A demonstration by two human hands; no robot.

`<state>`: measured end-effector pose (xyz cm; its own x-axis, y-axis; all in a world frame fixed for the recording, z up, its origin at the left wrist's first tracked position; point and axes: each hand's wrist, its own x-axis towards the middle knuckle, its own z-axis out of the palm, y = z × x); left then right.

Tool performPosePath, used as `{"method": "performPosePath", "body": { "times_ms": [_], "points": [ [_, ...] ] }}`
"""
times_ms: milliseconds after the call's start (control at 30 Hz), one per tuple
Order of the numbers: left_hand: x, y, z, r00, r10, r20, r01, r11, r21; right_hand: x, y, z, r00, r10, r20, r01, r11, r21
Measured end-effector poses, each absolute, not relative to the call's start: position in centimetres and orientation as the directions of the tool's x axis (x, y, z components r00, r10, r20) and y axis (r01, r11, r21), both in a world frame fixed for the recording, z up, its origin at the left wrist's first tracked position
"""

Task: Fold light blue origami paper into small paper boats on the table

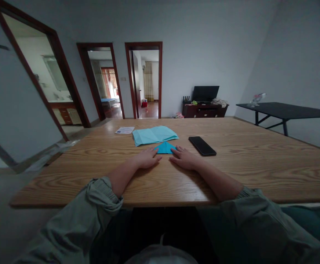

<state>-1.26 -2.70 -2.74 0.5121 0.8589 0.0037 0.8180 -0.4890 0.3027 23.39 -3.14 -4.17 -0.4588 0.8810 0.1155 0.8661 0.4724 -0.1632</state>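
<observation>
Your left hand and right hand lie palm down on the worktop, fingers flat, so both grips are open and neither holds anything. A small triangular piece of folded blue paper sits straight ahead of the gap between your grips, its lower edge at your fingertips (the view can't settle whether they touch it or sit just beside it). Its point faces away from you. For now, your hands are resting at the paper, with no crease being worked. Taking up the blue piece would call for closing your fingers and thumb on it, since flat hands can't lift it.

Just past the blue piece, beyond your grips, lies a larger pale turquoise folded sheet, and a white printed leaflet lies further out on your left-grip side. A black smartphone lies at an angle near your right grip. Well beyond that grip, off the worktop, stands a dark side table.
</observation>
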Motion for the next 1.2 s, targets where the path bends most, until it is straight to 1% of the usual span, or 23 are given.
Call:
{"method": "performPosePath", "body": {
  "times_ms": [67, 133, 233, 333, 433, 567, 667, 767, 867, 967, 1100, 1200],
  "points": [
    [-2.1, -2.1, -2.7, 0.494, 0.863, 0.105, 0.794, -0.497, 0.350, 23.6, -3.0, -3.9, -0.460, 0.877, 0.139, 0.852, 0.480, -0.209],
    [-2.9, -1.4, -2.7, 0.432, 0.885, 0.170, 0.809, -0.464, 0.361, 23.8, -3.0, -3.6, -0.451, 0.877, 0.166, 0.835, 0.480, -0.270],
    [-3.5, -0.5, -3.1, 0.405, 0.888, 0.218, 0.822, -0.458, 0.338, 23.9, -3.2, -3.3, -0.436, 0.878, 0.199, 0.799, 0.480, -0.362],
    [-3.4, -0.1, -3.4, 0.435, 0.863, 0.256, 0.780, -0.503, 0.372, 23.9, -3.4, -3.0, -0.405, 0.892, 0.201, 0.787, 0.452, -0.419],
    [-3.1, 0.0, -3.5, 0.444, 0.863, 0.240, 0.725, -0.504, 0.470, 23.9, -3.4, -2.9, -0.365, 0.910, 0.194, 0.783, 0.413, -0.465],
    [-2.9, 0.0, -3.5, 0.483, 0.860, 0.164, 0.591, -0.458, 0.664, 23.8, -3.3, -2.9, -0.318, 0.927, 0.197, 0.770, 0.374, -0.516],
    [-2.8, 0.0, -3.5, 0.526, 0.839, 0.139, 0.521, -0.447, 0.727, 23.7, -3.2, -3.0, -0.305, 0.930, 0.207, 0.767, 0.368, -0.526],
    [-2.7, -0.2, -3.5, 0.559, 0.820, 0.119, 0.507, -0.452, 0.734, 23.8, -3.1, -3.1, -0.323, 0.925, 0.202, 0.759, 0.380, -0.529],
    [-2.5, -0.5, -3.4, 0.572, 0.813, 0.109, 0.521, -0.463, 0.717, 23.9, -3.0, -3.3, -0.355, 0.914, 0.196, 0.754, 0.403, -0.519],
    [-2.5, -0.7, -3.1, 0.562, 0.821, 0.101, 0.577, -0.477, 0.662, 23.9, -3.1, -3.2, -0.377, 0.902, 0.208, 0.758, 0.430, -0.491],
    [-2.4, -1.1, -2.7, 0.553, 0.820, 0.148, 0.623, -0.525, 0.579, 23.7, -3.6, -2.9, -0.389, 0.897, 0.207, 0.751, 0.440, -0.493],
    [-2.3, -1.4, -2.5, 0.539, 0.826, 0.165, 0.631, -0.526, 0.570, 23.4, -3.8, -2.6, -0.395, 0.876, 0.278, 0.710, 0.483, -0.513]
  ]
}}
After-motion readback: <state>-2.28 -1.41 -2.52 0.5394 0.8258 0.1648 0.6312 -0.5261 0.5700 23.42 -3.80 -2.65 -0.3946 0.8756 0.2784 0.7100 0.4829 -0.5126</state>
